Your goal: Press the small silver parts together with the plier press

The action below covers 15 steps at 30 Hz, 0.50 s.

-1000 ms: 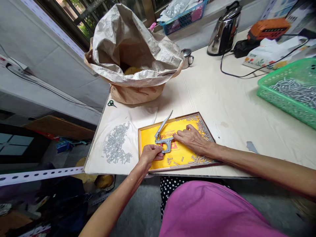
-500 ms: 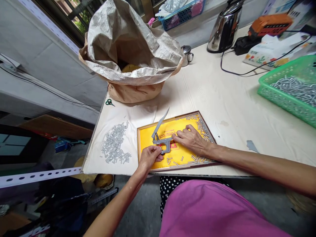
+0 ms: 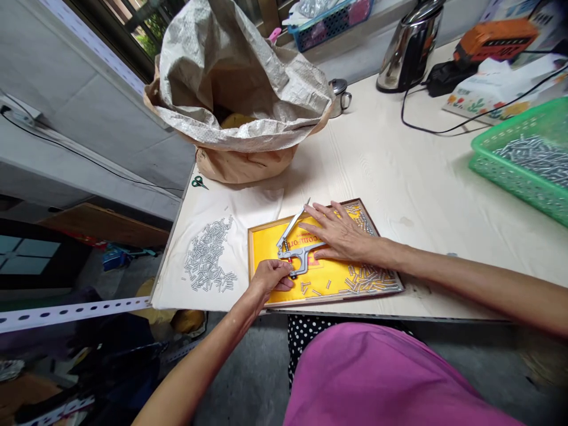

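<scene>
A grey hand press point(image 3: 303, 254) with a spring and a long raised lever lies over the yellow sheet in a shallow framed tray point(image 3: 310, 302). My left hand point(image 3: 271, 276) is closed in a pinch at the press's jaw end; whatever is between the fingertips is too small to make out. My right hand point(image 3: 341, 234) is spread over the press's handles. Its fingertips reach the lever's tip, while the thumb lies below the lower handle, whose end it hides. Small metal pins point(image 3: 370, 279) lie along the tray's right side, with a few loose below the press.
Left of the tray, a pile of metal pins point(image 3: 208, 257) lies on white cloth. Behind stand a large woven sack point(image 3: 248, 163), green scissors point(image 3: 199, 183) and a metal cup point(image 3: 339, 97). A green basket point(image 3: 510, 183) of metal pins and a kettle point(image 3: 410, 50) are at right.
My right hand has opened from curled fingers and reached up to the lever's tip. The lever has tilted down slightly. My left hand stays at the jaw. More pins show at the tray's lower right.
</scene>
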Available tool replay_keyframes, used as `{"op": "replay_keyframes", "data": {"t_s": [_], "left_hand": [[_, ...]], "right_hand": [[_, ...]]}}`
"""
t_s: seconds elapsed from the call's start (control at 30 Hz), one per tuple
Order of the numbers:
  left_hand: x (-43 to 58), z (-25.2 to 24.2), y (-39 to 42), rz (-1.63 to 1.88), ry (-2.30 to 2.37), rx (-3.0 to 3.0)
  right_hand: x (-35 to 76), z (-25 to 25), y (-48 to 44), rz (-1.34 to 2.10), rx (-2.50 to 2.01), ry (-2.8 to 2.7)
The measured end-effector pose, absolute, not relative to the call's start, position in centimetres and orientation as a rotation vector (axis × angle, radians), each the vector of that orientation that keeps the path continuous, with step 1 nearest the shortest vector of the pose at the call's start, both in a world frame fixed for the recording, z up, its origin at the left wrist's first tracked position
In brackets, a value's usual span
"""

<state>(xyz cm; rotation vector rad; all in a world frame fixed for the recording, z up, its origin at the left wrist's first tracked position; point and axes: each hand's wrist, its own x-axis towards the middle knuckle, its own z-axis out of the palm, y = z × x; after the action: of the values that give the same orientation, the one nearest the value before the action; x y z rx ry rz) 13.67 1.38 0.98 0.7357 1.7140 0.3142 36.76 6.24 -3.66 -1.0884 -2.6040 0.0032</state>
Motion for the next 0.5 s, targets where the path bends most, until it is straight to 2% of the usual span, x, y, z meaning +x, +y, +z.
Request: {"op": "replay_keyframes", "data": {"t_s": [0.23,0.5], "left_hand": [[13.5,0.5,1.3,0.337,1.717,0.735],[13.8,0.4,1.0,0.392,1.74,0.71]], "right_hand": [[36.8,-2.3,10.7,0.073,-0.965,-2.844],[35.9,-0.8,10.7,0.025,-1.017,-2.839]]}}
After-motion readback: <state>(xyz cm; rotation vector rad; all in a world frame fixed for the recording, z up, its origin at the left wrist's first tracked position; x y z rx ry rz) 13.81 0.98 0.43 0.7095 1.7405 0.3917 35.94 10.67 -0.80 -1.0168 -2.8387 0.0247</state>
